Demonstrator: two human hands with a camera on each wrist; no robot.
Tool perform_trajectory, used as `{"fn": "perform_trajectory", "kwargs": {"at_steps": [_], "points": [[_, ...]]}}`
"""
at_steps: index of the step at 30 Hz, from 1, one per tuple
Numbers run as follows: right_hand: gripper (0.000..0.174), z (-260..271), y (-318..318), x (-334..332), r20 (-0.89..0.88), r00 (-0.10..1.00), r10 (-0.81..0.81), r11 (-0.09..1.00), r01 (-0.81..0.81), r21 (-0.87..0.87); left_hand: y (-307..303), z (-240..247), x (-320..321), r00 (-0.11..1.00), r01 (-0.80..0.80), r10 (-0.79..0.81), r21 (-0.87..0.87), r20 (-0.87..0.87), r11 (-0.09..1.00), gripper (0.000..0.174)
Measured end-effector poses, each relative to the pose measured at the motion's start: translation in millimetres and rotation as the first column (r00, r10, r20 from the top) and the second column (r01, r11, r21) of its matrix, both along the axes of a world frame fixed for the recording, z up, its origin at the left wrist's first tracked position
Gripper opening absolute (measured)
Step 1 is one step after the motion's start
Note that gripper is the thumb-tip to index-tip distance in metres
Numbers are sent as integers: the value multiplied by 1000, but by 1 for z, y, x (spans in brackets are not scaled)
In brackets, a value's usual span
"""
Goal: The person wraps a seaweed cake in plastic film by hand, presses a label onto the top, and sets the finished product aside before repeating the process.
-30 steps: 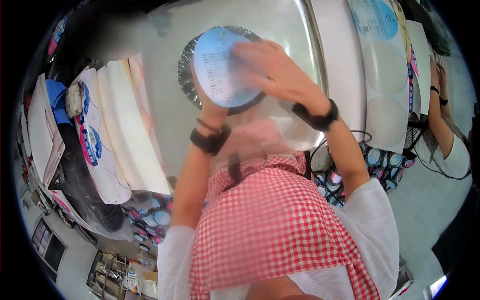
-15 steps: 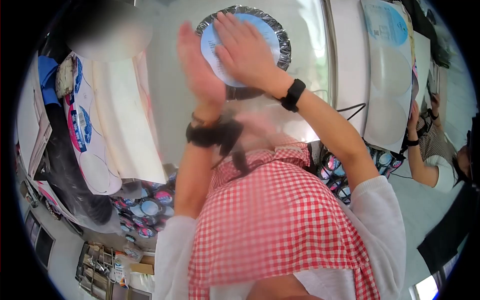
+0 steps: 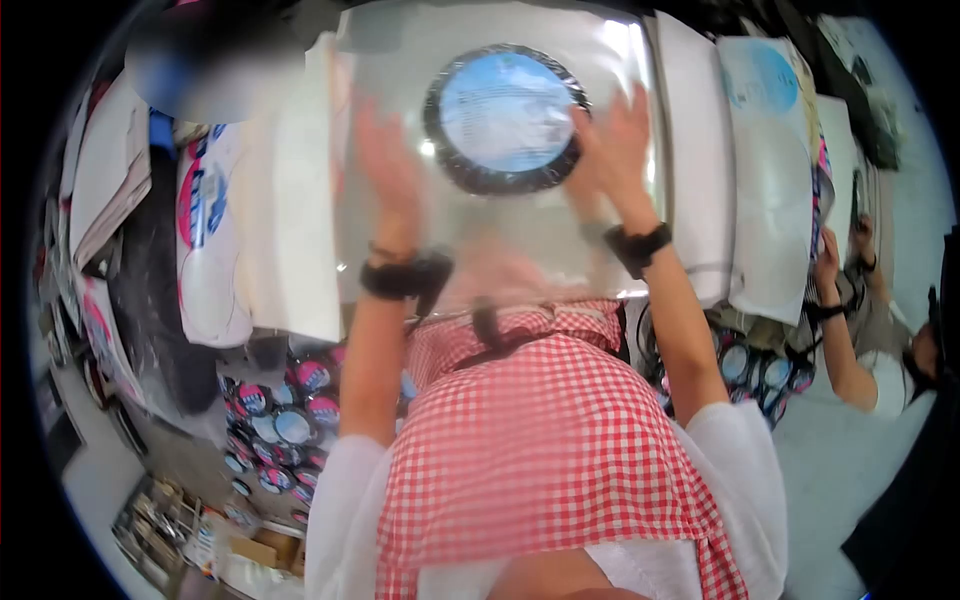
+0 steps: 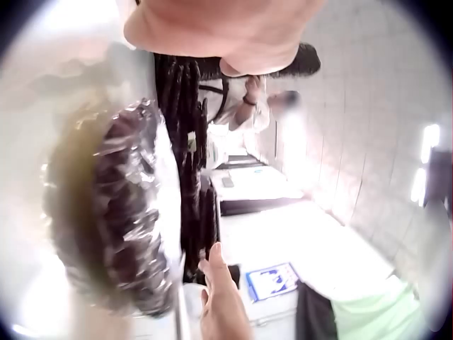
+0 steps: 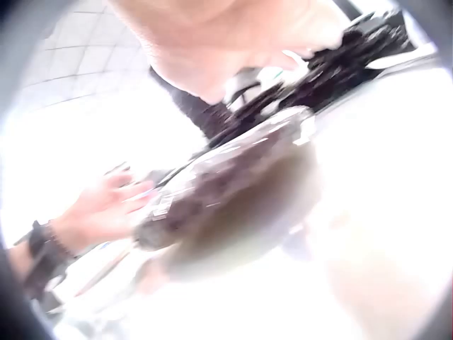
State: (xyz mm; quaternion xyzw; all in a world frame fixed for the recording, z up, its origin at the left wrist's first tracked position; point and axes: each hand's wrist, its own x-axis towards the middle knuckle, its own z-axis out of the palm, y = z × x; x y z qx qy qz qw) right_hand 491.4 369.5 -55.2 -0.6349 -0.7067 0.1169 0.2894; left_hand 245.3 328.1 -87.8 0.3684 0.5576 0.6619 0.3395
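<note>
Item: one round disc (image 3: pixel 450 168), black crinkled film at the rim, pale blue printed label (image 3: pixel 507 112) face up. Position: upper middle of the head frame, flat on a glossy table (image 3: pixel 385 50). In the left wrist view, left side, its film creased and shiny; in the right wrist view, centre, slanting.

Left hand (image 3: pixel 390 170): open, fingers extended and blurred; left of the disc, apart from it, gripping nothing. Dark band (image 3: pixel 405 275) at the wrist.

Right hand (image 3: pixel 615 155): open, fingers extended and blurred, thumb side at the disc's right rim; contact cannot be told. Dark band at the wrist.

Surroundings:
- Sheets (image 3: pixel 290 200), pale, some printed, left of the table.
- Second sheets (image 3: pixel 770 180), with round shapes and a blue circle, at right.
- Small round packs (image 3: pixel 290 425), pink, blue and black, heaped lower left; more at lower right.
- Checked apron (image 3: pixel 550 450), red and white, lower middle.
- Carton (image 3: pixel 255 550), brown, lower left.
- Another person (image 3: pixel 875 340), arms raised, right edge.
</note>
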Motion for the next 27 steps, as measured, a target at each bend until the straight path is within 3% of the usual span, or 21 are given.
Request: {"fn": "perform_trajectory", "kwargs": {"at_steps": [1,2,3,4,5,6,7,8,9,10,11,12,13,15,16,19,22,26,27], "points": [[81,-23,5,17,151,988,-29,986,53,-158,-3,-3,13,999,-4,-1,-135,-40,991,52],[81,-40,6,17,-28,999,20,974,-26,-225,-6,-14,30,969,29,-64,-148,-238,989,53],[78,-14,1,1,-460,886,54,969,-158,-191,-3,-20,42,894,38,-111,-173,-434,984,54],[74,9,-8,-13,-829,559,2,981,-164,-108,-4,-13,46,946,112,-148,-139,-289,984,60],[68,60,-17,-27,-876,473,92,961,-272,-46,-4,-10,38,957,278,-287,-153,-37,948,58],[66,69,-21,-22,-727,646,231,948,-318,19,-11,19,26,935,318,-346,-251,-78,914,53],[47,64,-24,-16,-391,851,350,936,-299,189,-20,37,8,906,233,-285,-194,-312,953,42],[40,70,-28,-21,-248,844,476,879,-449,159,-26,53,-17,936,159,-231,-265,-267,951,35],[45,64,-23,-24,230,770,595,706,-637,309,-35,65,-47,959,98,-178,-331,-220,939,28],[51,59,-28,-28,214,670,710,671,-737,80,-43,67,-77,885,-101,-23,-239,-466,966,22],[56,55,-35,-28,169,565,807,588,-794,-153,-50,66,-113,735,-267,134,-103,-665,958,18],[58,52,-39,-25,232,488,841,533,-821,-204,-57,44,-164,514,-413,233,0,-826,911,14],[58,48,-33,-29,249,592,766,632,-765,-125,-66,47,-194,315,-547,202,-4,-927,837,12],[59,37,-11,-42,244,777,581,797,-603,23,-81,32,-242,9,-472,165,141,-986,870,12],[63,22,0,-52,383,813,439,871,-489,41,-84,27,-247,-47,-457,146,151,-988,876,12],[67,0,4,-62,533,764,363,912,-408,-37,-79,20,-254,-196,-424,80,158,-977,892,13],[67,-1,5,-62,490,782,385,908,-415,-51,-80,15,-256,-328,-426,11,158,-945,891,14],[66,-3,3,-62,498,784,370,911,-412,-28,-79,21,-277,-269,-346,10,106,-963,932,8],[66,-3,3,-62,495,788,366,911,-412,-19,-77,28,-284,-203,-462,-25,74,-979,884,8]]}}
